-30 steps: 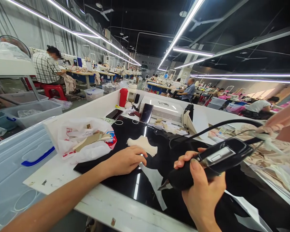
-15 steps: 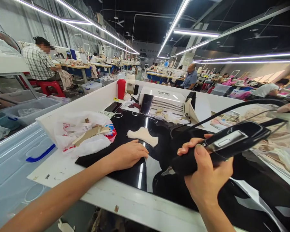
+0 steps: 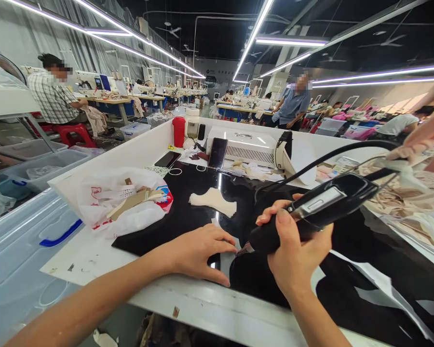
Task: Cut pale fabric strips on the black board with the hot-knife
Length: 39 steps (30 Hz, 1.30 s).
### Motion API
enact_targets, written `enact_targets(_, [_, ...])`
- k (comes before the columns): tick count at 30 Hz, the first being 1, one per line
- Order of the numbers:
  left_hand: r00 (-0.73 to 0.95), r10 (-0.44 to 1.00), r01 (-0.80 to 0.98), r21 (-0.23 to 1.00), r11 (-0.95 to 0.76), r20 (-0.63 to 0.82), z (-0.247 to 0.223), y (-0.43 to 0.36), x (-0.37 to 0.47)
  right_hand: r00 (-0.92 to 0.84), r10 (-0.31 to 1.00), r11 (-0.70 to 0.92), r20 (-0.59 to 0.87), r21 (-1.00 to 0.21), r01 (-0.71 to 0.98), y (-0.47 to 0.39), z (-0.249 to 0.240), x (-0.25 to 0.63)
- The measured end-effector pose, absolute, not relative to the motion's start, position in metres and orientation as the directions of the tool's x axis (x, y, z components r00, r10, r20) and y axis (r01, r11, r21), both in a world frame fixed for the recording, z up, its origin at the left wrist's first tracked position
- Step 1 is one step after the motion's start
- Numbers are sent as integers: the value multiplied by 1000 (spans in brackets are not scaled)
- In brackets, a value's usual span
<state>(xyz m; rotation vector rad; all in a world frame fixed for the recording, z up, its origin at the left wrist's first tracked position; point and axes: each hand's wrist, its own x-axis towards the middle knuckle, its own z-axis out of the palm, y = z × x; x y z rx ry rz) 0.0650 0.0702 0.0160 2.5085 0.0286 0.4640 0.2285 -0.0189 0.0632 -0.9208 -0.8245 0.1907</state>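
My right hand [image 3: 296, 255] is wrapped round a black corded hand tool [image 3: 321, 205] with a silver panel on its side. The tool slants down to the left, and its flat metal tip [image 3: 245, 249] is beside my left fingertips, over a whitish strip [image 3: 225, 264]. My left hand [image 3: 204, 250] rests with thumb and fingers apart along that strip, on glossy black material [image 3: 188, 231]. Part of the strip is hidden under the hand. Just beyond my left hand lies a cream fabric piece [image 3: 215, 201] with curved edges.
A plastic bag of scraps [image 3: 130, 202] sits on the left. At the back stand a white vented box [image 3: 242, 144], a phone [image 3: 217, 153] and a red container [image 3: 179, 131]. Beige fabric [image 3: 412, 207] is heaped right. A person in blue [image 3: 292, 106] stands beyond the table.
My left hand has moved nearer and spread its fingers along the strip. The tool has shifted left, its tip now near those fingers. The person in blue has risen to standing.
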Motion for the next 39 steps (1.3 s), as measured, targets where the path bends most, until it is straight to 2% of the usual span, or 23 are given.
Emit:
enact_targets(7, [957,141,-28,566,-824,252,23,68,63,690,481,601,542,-776,190,-20,66,227])
enact_targets(12, [963,136,-19,560,-828,234,26,68,63,688,508,619,519,-775,128,-25,68,222])
enact_targets(39, [961,118,-41,553,-832,249,24,69,65,638,596,623,488,-782,16,-39,67,210])
